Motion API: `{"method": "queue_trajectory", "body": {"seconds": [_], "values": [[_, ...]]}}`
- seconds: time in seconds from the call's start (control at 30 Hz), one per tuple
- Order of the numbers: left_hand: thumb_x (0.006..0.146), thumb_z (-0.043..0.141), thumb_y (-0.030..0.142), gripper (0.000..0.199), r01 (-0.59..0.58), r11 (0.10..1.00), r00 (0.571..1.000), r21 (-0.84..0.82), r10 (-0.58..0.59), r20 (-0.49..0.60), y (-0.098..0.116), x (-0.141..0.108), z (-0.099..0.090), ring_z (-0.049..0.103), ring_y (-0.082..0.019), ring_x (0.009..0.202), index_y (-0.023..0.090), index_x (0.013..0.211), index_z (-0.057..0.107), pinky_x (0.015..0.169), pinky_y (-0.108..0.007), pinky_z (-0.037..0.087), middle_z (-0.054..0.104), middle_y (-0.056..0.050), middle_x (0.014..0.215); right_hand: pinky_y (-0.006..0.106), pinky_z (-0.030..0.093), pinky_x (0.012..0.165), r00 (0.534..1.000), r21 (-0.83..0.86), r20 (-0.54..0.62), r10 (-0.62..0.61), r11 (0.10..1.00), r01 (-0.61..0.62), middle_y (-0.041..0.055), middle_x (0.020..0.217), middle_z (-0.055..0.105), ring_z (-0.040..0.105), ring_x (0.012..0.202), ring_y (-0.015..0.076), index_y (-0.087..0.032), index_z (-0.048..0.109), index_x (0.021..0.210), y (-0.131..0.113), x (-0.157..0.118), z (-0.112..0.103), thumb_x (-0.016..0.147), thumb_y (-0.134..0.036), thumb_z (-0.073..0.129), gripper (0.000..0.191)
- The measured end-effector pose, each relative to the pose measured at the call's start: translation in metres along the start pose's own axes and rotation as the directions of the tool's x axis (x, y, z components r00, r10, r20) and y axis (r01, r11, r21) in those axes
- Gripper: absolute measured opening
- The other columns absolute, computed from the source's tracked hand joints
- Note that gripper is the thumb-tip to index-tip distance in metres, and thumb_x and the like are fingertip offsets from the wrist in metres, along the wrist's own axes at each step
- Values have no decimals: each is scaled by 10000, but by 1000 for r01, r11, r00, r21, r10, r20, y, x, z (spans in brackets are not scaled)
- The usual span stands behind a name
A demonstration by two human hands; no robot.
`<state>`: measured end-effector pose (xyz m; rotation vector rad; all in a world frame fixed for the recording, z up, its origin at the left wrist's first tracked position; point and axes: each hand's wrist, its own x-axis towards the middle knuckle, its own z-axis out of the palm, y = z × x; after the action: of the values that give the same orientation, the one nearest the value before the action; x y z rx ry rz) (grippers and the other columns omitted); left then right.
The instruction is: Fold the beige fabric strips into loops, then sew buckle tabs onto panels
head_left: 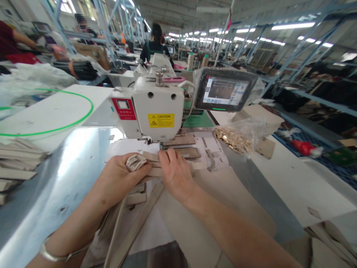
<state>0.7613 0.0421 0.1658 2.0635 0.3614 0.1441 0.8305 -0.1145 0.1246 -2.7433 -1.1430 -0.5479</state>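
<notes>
My left hand (118, 176) is closed around a bundle of beige straps (136, 162), whose folded ends stick out between thumb and fingers. Beside it, my right hand (177, 173) has its fingers curled together on a beige strap (152, 156), with the fingertips close under the head of a white sewing machine (157, 106). Its needle area is partly hidden by those fingers. A long beige strap (139, 223) hangs from between the hands toward me. Flat strap pieces (182, 140) lie just right of the needle area.
A control screen (224, 89) stands right of the machine head. Below it lies a clear bag of gold-coloured metal parts (234, 139). Stacked beige strips (19, 160) are at the left, near a green cord (90, 108). Another person (156, 44) sits beyond the machine.
</notes>
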Motion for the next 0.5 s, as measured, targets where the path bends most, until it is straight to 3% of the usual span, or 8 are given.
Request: {"method": "queue_trajectory", "body": {"seconds": [0.1,0.17,0.3,0.4,0.5], "values": [[681,721,502,356,-3,998,998,-64,-1,-57,2,-4,-2,629,-192,641,169,807,715,582,-283,524,718,-32,713,340,545,739,1000,10,11,1,1000,-2,77,1038,591,601,895,233,-198,563,1191,1,1,-1,1014,-116,477,213],[662,749,474,323,-12,996,986,-91,-3,-169,4,-6,-7,601,-165,612,174,775,709,563,-256,500,686,-7,668,340,548,739,1000,15,21,16,1000,-16,79,1042,593,602,901,233,-198,558,1201,3,2,-2,1011,-105,464,232],[652,766,410,265,-34,991,916,-127,-20,-400,8,-10,-16,599,-143,648,187,785,712,583,-228,490,691,22,708,362,559,749,998,29,33,49,998,-50,90,1080,599,606,918,246,-189,552,1214,10,3,-4,988,-67,447,277],[638,785,393,271,-12,998,893,-60,-16,-449,9,-12,-19,609,-156,685,189,810,736,625,-245,501,705,29,716,372,565,757,996,39,60,64,997,-66,95,1089,603,612,929,252,-187,545,1225,13,5,-5,980,-51,441,299],[672,789,410,306,11,998,844,59,22,-536,12,-15,-22,599,-158,699,182,874,753,609,-243,491,698,28,732,380,568,762,991,41,103,82,995,-87,105,1095,601,618,943,257,-188,532,1249,13,6,-6,972,-42,448,325]]}}
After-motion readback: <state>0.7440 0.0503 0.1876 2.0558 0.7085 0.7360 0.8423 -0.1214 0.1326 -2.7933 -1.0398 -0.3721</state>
